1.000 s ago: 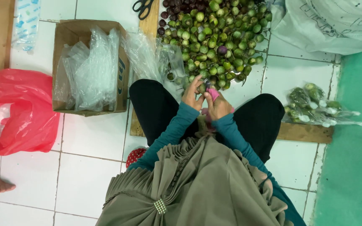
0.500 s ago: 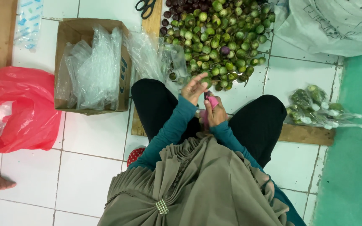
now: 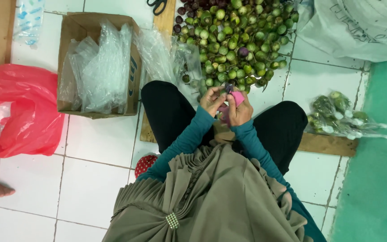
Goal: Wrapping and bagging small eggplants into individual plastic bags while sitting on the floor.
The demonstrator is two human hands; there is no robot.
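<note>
On the white tiled floor [image 3: 90,148], a large pile of small green eggplants [image 3: 234,40] lies loose ahead of my knees, while one filled clear bag [image 3: 337,114] rests to my right. My left hand [image 3: 212,99] and right hand [image 3: 239,110] sit together above my lap, pinching a small pink item [image 3: 237,97] just below the pile; beyond them, a cardboard box [image 3: 97,62] holds unused clear bags.

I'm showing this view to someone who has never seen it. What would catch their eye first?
Probably the big heap of small round green and purple fruits on the floor at top centre. Just below it, the left hand and right hand meet over a small pink object. At far left lies a bright red plastic bag, beside a cardboard box stuffed with clear bags.
</note>
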